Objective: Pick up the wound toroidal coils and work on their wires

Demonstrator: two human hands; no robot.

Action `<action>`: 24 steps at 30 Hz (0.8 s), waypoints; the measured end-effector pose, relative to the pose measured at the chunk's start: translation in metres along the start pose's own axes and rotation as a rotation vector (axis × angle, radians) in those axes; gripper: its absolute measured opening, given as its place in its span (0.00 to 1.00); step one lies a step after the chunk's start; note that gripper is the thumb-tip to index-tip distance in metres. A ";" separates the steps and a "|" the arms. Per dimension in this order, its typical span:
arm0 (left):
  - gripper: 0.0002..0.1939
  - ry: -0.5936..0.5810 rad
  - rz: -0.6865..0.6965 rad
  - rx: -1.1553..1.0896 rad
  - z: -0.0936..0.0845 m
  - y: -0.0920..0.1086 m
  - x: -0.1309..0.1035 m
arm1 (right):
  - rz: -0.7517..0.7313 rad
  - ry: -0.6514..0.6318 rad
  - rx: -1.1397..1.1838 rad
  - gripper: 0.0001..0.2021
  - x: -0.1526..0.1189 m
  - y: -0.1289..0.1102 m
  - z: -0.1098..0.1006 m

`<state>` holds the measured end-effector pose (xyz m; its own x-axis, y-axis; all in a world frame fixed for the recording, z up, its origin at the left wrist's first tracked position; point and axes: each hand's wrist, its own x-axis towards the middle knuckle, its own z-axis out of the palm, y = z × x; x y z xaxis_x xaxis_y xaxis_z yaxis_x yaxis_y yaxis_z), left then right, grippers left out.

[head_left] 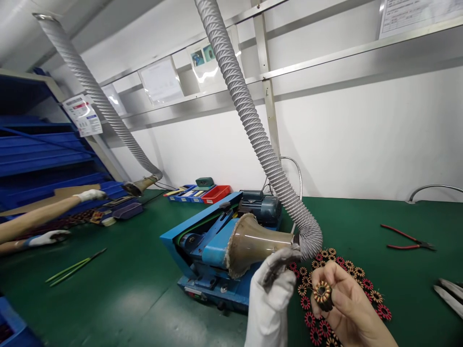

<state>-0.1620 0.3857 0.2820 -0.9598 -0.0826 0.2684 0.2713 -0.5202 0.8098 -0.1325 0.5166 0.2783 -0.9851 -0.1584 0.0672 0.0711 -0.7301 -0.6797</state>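
Note:
My right hand (342, 306), bare, pinches a small wound motor core (323, 294) between thumb and fingers, its ring of copper windings facing up. Just left of it is my left hand (273, 289) in a white glove with blackened fingertips. Its fingers are curled together, and whatever may be between them is hidden. Many similar wound cores (315, 336), some copper-coloured and some red, lie in a cluster on the green bench under and around my right hand. A blue belt machine (217, 250) with a tan funnel hood (258, 243) stands directly beyond my left hand.
A ribbed grey hose (249, 113) drops to the hood. Red-handled pliers (408, 238) and a grey-white glove (450, 291) lie right. Green-handled tweezers (74, 267) rest left, near a co-worker's gloved hands (48, 237). Small bins (217, 193) stand behind the machine.

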 end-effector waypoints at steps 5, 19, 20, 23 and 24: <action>0.18 -0.175 -0.162 0.232 -0.001 0.006 -0.003 | 0.031 -0.039 0.025 0.18 0.000 -0.001 -0.011; 0.06 -0.101 0.347 0.428 -0.018 0.019 0.002 | 0.052 -0.084 0.041 0.12 0.001 -0.003 -0.010; 0.04 -0.080 0.295 0.392 -0.018 0.020 0.000 | 0.057 -0.071 0.041 0.12 0.001 -0.002 -0.011; 0.22 -0.239 0.038 0.399 -0.012 0.022 -0.004 | 0.077 -0.046 0.036 0.15 0.001 0.004 -0.017; 0.28 -0.316 -0.018 0.426 -0.009 0.022 -0.004 | 0.091 -0.028 0.021 0.16 0.000 0.006 -0.020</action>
<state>-0.1526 0.3670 0.2936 -0.9137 0.2175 0.3433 0.3233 -0.1227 0.9383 -0.1357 0.5253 0.2593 -0.9697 -0.2428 0.0261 0.1636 -0.7257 -0.6683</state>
